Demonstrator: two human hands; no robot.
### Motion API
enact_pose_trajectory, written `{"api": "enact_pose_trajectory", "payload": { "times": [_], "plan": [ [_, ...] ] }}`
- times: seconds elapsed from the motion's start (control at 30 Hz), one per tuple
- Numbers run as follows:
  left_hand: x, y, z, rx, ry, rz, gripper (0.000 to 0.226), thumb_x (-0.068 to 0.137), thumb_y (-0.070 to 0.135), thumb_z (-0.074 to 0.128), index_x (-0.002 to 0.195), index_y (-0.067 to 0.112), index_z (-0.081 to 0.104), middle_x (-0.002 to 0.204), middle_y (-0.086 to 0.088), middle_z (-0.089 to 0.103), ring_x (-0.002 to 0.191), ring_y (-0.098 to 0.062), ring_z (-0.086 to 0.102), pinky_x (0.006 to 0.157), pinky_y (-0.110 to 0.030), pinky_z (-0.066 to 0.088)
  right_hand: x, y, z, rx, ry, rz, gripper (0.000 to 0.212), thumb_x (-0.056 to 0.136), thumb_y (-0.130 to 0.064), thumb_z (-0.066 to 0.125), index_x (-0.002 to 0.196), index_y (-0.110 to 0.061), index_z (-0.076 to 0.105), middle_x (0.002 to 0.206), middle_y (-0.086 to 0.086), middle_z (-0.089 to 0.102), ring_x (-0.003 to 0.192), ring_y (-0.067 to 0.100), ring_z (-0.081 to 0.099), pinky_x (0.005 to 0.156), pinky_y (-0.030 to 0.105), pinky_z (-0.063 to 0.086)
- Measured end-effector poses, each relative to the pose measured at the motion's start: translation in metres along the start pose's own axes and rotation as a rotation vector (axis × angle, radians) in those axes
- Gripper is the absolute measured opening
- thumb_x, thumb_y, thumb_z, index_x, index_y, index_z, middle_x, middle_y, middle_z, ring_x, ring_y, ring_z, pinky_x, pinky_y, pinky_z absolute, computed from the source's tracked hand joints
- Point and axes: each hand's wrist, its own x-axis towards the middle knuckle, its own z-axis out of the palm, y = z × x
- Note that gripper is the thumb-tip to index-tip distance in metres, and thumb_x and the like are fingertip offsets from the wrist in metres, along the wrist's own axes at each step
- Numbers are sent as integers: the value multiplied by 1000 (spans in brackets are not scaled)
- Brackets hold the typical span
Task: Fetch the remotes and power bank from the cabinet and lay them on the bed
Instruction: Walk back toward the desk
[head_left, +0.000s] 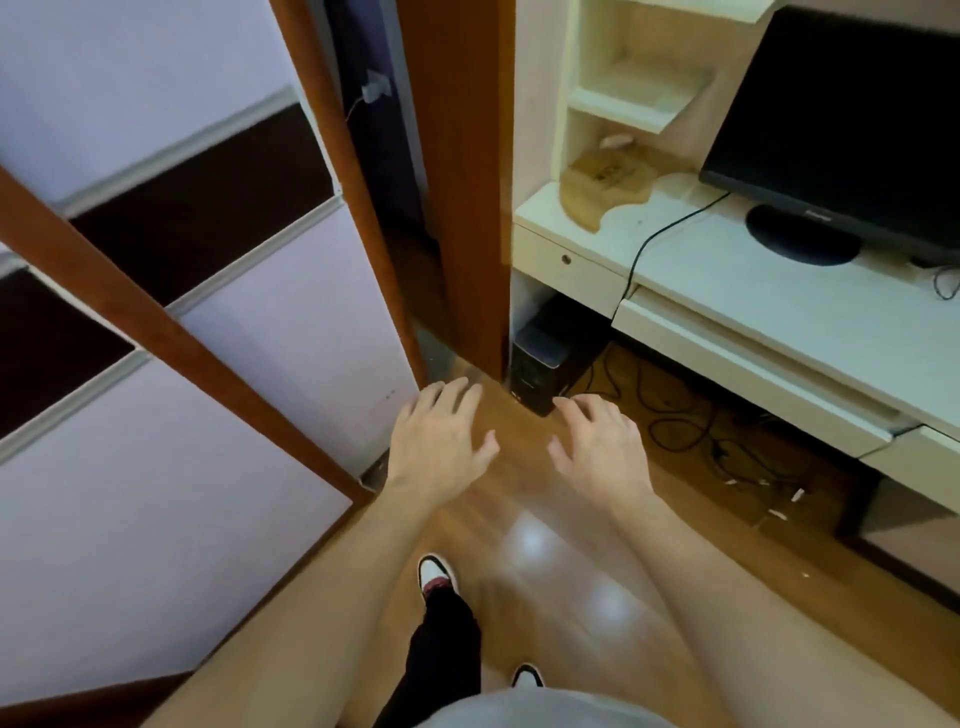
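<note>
Head view: left hand (441, 441) and right hand (597, 449) hover palm-down, fingers spread and empty, over the floor (545, 545), the sliding-door cabinet (234, 395) just beside the left one, the logo on the desk's (753, 296) monitor (841, 130) too blurred to read.

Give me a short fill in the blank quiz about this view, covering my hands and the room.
1. The left hand and the right hand both hold ____.
2. The monitor stands ____ the desk.
3. The computer tower stands ____ the desk.
4. The sliding-door wardrobe is on the person's ____ side.
Missing words: nothing; on; under; left.
</note>
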Motion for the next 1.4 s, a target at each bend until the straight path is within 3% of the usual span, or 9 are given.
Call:
{"api": "enact_pose_trajectory", "payload": {
  "times": [0.5,0.67,0.83,1.13,1.4],
  "plan": [
    [223,-68,-6,-61,19,275,60,95,53,47,148,27,42,155,1,44,143,-21,37,117,-42,31,186,-34,-6,-97,17,247,52,92,-38,52,142,-23,47,139,6,54,128,27,49,107,44,42],
    [292,-76,-25,-65,48,382,60,94,53,48,146,24,44,152,-1,47,140,-22,41,114,-41,34,233,-39,-28,-132,48,328,52,91,-39,50,141,-24,47,138,7,54,122,30,53,100,44,45],
    [342,-62,-41,-94,100,480,56,91,50,49,139,21,51,144,-1,54,132,-21,47,109,-41,39,264,-36,-52,-148,129,387,50,92,-36,52,139,-22,49,138,8,55,125,29,52,103,45,44],
    [399,-15,-47,-98,92,582,63,92,52,45,146,20,42,152,-2,46,138,-23,41,114,-42,35,301,7,-70,-155,182,472,51,94,-39,49,142,-23,45,142,6,51,131,27,47,107,45,40],
    [445,47,-46,-63,95,642,58,92,48,44,142,19,46,148,-3,50,134,-23,44,110,-41,37,332,66,-82,-117,263,508,48,91,-35,54,137,-21,52,135,8,58,123,28,54,99,45,46]
  ]
}}
